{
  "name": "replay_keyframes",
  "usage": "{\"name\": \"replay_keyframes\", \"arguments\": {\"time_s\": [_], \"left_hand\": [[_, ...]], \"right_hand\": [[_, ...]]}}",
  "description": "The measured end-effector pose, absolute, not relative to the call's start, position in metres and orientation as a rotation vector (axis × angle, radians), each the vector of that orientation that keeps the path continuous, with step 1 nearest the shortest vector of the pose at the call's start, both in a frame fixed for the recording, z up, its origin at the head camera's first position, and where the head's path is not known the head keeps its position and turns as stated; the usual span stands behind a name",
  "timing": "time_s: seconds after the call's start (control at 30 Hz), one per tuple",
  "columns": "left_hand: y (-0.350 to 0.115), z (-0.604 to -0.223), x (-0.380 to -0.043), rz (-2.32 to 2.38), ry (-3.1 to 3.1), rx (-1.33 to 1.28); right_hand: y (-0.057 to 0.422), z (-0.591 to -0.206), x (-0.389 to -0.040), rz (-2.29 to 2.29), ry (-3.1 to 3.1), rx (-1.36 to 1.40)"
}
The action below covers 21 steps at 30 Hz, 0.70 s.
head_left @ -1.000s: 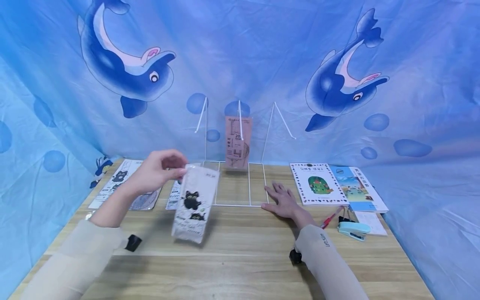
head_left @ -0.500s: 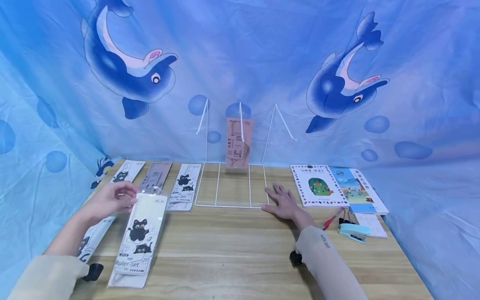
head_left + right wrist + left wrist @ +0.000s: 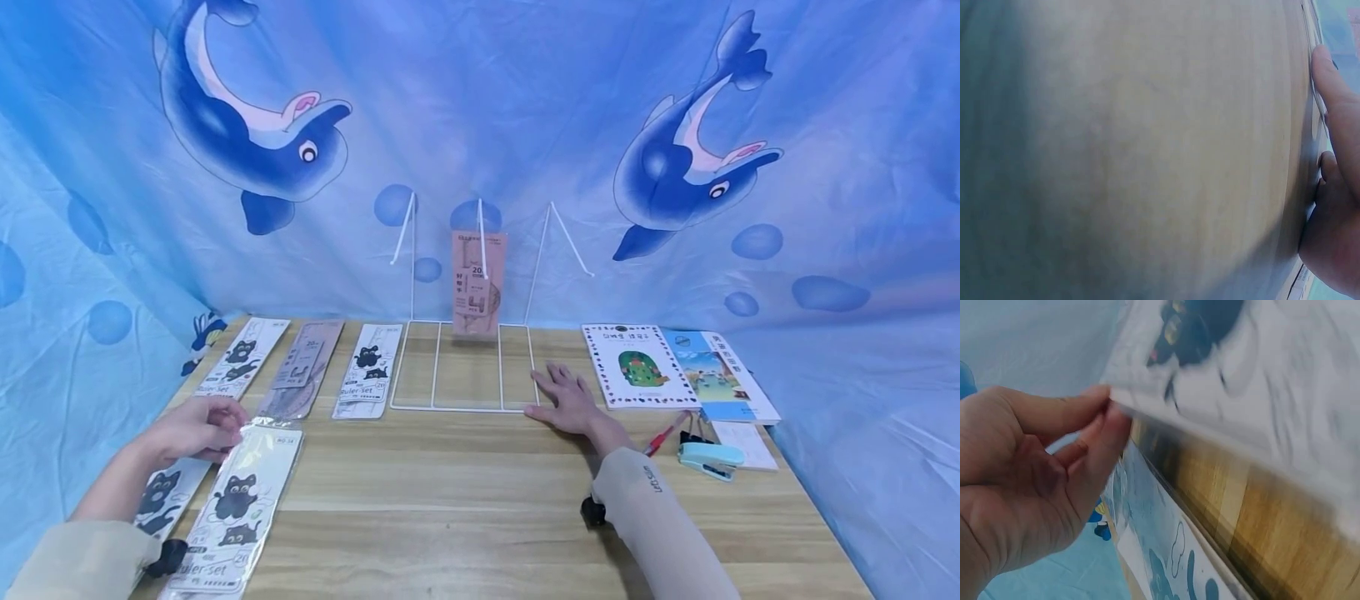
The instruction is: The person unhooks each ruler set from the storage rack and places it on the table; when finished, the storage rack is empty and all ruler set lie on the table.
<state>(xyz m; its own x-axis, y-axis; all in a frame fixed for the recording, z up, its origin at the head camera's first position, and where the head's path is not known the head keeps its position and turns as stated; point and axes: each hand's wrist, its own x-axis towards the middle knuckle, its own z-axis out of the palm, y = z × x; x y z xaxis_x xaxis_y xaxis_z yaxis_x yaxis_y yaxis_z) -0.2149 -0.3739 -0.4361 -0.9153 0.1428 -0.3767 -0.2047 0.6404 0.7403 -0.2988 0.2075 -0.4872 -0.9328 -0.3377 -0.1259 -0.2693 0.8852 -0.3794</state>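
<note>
My left hand (image 3: 197, 429) pinches the top edge of a ruler set in a clear sleeve (image 3: 236, 508), a white card with black cats, at the table's front left. In the left wrist view, thumb and index finger grip the packet's (image 3: 1297, 381) edge, and the packet is held above the wood. Beneath and beside the wrist lies another cat ruler set (image 3: 167, 493), partly covered. My right hand (image 3: 567, 402) rests with fingers spread at the right edge of the white wire rack's base (image 3: 465, 409). One pink ruler set (image 3: 477, 287) hangs on the rack's middle hook.
Along the back left lie a cat ruler set (image 3: 243, 358), a pink ruler set (image 3: 303, 367) and another cat packet (image 3: 369, 367). At right are a white book (image 3: 639, 371), a blue-covered book (image 3: 712, 375), a red pen (image 3: 663, 435), a binder clip (image 3: 693, 429) and a mint stapler (image 3: 710, 458).
My left hand has carried the cat ruler set from in front of the rack leftward, down and nearer the front left of the table. The right hand stays in place.
</note>
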Motion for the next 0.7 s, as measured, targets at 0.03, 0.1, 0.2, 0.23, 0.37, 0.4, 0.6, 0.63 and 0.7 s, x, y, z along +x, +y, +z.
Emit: {"name": "replay_keyframes", "arguments": {"time_s": [0.03, 0.1, 0.2, 0.23, 0.37, 0.4, 0.6, 0.63, 0.7], "left_hand": [[-0.374, -0.436, -0.215, 1.165, 2.460, -0.061], [-0.374, -0.437, -0.215, 1.120, 2.475, -0.053], [-0.370, -0.435, -0.216, 1.007, 2.530, -0.064], [-0.369, -0.433, -0.217, 0.950, 2.557, -0.059], [-0.358, -0.417, -0.225, 0.769, 2.641, -0.031], [-0.353, -0.412, -0.228, 0.744, 2.653, -0.022], [-0.301, -0.383, -0.250, 0.756, 2.772, 0.160], [-0.289, -0.381, -0.256, 0.782, 2.810, 0.223], [-0.262, -0.377, -0.270, 0.839, 2.868, 0.318]], "right_hand": [[0.208, -0.488, -0.299, -0.539, 2.867, -0.466], [0.208, -0.488, -0.299, -0.544, 2.866, -0.464], [0.208, -0.487, -0.299, -0.543, 2.863, -0.466], [0.207, -0.487, -0.299, -0.544, 2.860, -0.467], [0.207, -0.486, -0.299, -0.542, 2.858, -0.464], [0.207, -0.486, -0.299, -0.546, 2.859, -0.462], [0.207, -0.485, -0.299, -0.559, 2.846, -0.468], [0.208, -0.485, -0.299, -0.557, 2.847, -0.469], [0.208, -0.485, -0.299, -0.560, 2.850, -0.467]]}}
